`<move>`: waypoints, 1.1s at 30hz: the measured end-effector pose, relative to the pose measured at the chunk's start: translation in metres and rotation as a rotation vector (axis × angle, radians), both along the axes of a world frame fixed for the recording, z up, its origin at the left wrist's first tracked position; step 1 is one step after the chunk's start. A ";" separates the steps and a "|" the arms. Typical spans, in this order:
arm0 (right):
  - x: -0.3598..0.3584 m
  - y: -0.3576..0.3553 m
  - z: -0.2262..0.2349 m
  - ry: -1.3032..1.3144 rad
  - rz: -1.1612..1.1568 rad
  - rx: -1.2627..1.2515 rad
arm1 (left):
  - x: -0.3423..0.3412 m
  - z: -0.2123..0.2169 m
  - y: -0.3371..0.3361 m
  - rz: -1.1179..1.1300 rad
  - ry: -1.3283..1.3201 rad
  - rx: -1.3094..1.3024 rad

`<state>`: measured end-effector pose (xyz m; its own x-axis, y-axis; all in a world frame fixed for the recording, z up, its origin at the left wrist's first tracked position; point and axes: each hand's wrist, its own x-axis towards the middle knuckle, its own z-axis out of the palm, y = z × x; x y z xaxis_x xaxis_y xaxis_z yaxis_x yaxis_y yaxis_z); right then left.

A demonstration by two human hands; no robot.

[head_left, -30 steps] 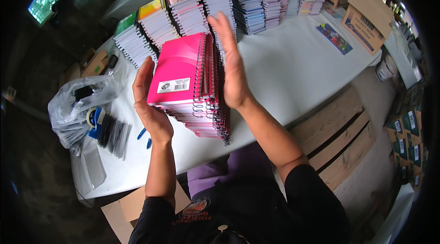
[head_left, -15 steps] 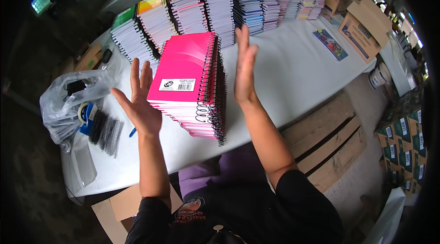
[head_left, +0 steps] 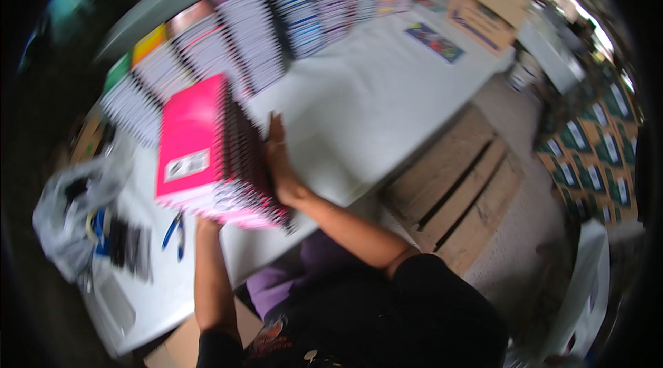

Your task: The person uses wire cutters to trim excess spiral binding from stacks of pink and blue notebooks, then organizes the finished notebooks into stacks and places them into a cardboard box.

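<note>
A tall stack of pink spiral-bound notebooks (head_left: 192,119) stands near the table's front edge, a white label on its top cover and black coils on its right side. My right hand (head_left: 280,164) lies along the coil side, its fingers stretched upward and nearly straight. On the other side, my left hand (head_left: 209,222) shows only its wrist at the stack's lower left. The pages hide its fingers, so I cannot see how it touches the notebooks. The picture is slightly blurred.
Other notebook stacks (head_left: 248,43) line the table's far side. At left are a clear plastic bag (head_left: 55,219), black coils (head_left: 131,250) and a blue-handled tool (head_left: 173,233). An open carton (head_left: 483,19) is at back right; a wooden pallet (head_left: 452,188) lies on the floor.
The view has swung to the right. My right hand has come in against the coil side, and my left hand has gone from beside the stack to behind its lower left part.
</note>
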<state>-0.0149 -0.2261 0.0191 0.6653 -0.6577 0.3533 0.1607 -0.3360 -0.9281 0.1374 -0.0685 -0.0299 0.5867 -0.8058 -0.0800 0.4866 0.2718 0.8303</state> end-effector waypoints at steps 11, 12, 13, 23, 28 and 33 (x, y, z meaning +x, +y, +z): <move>0.000 -0.009 0.034 -0.336 0.043 0.012 | 0.027 0.000 0.009 0.041 0.049 -0.142; -0.004 -0.013 0.040 -0.345 0.036 -0.030 | 0.025 0.010 0.009 0.049 0.029 -0.140; -0.006 -0.015 0.045 -0.355 0.030 -0.072 | 0.024 0.021 0.009 0.085 -0.018 -0.133; -0.004 -0.010 0.066 -0.382 0.067 -0.177 | -0.022 0.078 -0.008 0.128 -0.294 -0.343; 0.003 -0.006 0.065 -0.431 0.080 -0.156 | -0.012 0.079 -0.015 0.238 -0.007 -0.321; -0.008 -0.024 0.055 -0.510 0.005 -0.048 | -0.005 0.071 -0.011 0.335 -0.046 -0.247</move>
